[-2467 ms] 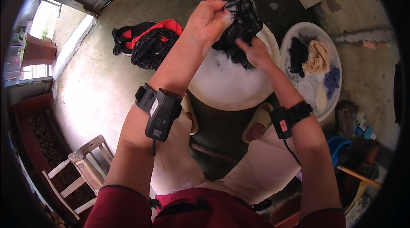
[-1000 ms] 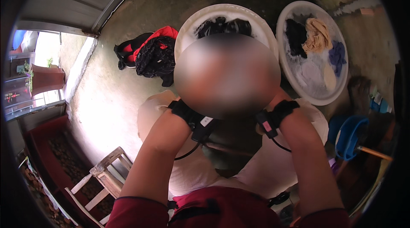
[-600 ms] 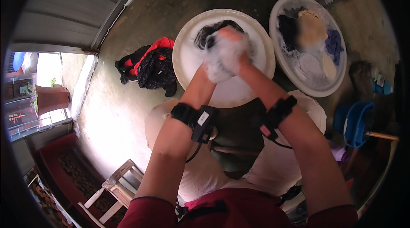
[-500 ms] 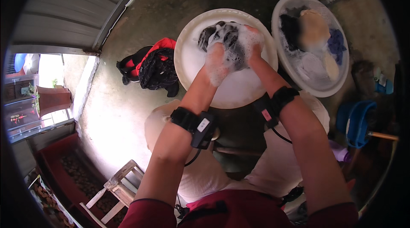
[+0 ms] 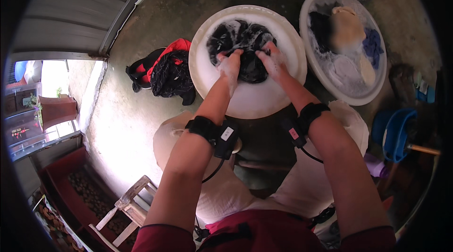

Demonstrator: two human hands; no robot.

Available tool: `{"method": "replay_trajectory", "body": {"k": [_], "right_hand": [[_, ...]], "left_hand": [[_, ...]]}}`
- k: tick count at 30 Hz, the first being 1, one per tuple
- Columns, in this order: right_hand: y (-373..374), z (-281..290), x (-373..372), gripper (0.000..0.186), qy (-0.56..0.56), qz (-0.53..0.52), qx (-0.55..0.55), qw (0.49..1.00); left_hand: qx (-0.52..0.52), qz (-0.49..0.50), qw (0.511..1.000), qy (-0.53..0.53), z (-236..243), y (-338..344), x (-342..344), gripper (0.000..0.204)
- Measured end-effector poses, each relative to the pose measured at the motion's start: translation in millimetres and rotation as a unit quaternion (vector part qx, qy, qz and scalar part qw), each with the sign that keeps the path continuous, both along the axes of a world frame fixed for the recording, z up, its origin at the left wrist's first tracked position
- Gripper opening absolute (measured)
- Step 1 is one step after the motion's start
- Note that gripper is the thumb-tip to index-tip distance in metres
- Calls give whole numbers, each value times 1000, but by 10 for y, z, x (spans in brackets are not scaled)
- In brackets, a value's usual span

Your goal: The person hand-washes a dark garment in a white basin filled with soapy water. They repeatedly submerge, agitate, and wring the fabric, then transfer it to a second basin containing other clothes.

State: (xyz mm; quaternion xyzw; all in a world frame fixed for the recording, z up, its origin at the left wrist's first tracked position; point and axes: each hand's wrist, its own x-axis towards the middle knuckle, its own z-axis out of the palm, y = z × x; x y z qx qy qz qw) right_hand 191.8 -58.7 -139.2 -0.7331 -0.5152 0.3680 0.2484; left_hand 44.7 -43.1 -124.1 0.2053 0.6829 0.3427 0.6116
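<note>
A round, pale basin (image 5: 293,82) of white suds stands on the floor in front of me. Dark, wet cloth (image 5: 252,70) lies bunched in it, streaked with foam; what kind of garment it is I cannot make out. On the cloth's left side my left hand (image 5: 229,66) pinches a fold, thumb and fingers closed. My right hand (image 5: 273,61) grips the same cloth on the right side, foam on its back. The fabric stretches between the two hands. Both forearms wear black straps with small boxes.
Right of the basin, an oval tub (image 5: 343,97) holds soapy dark, tan, blue and white clothes. Red and black clothing (image 5: 171,73) lies on the floor at left. A wooden stool (image 5: 132,200) stands at lower left, blue plastic containers (image 5: 394,134) at far right.
The cloth was gathered in a foamy bunch between my hands; now it is spread wider and lower in the basin. Both hands have turned, and less foam covers them.
</note>
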Motion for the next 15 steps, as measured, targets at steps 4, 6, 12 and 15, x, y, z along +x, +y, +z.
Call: {"method": "replay_trajectory", "body": {"k": [4, 6, 12, 15], "right_hand": [[-238, -120, -25, 65, -170, 148, -22, 974], [-268, -277, -7, 57, -162, 180, -77, 967], [-249, -799, -32, 51, -84, 100, -218, 967], [-281, -531, -91, 40, -152, 104, -34, 982]], "left_hand": [[19, -164, 952, 258, -365, -36, 37, 49], [40, -303, 881, 362, -456, -135, 45, 55], [-37, -243, 958, 145, -256, -212, 82, 47], [-117, -110, 985, -56, -184, -185, 73, 44]]}}
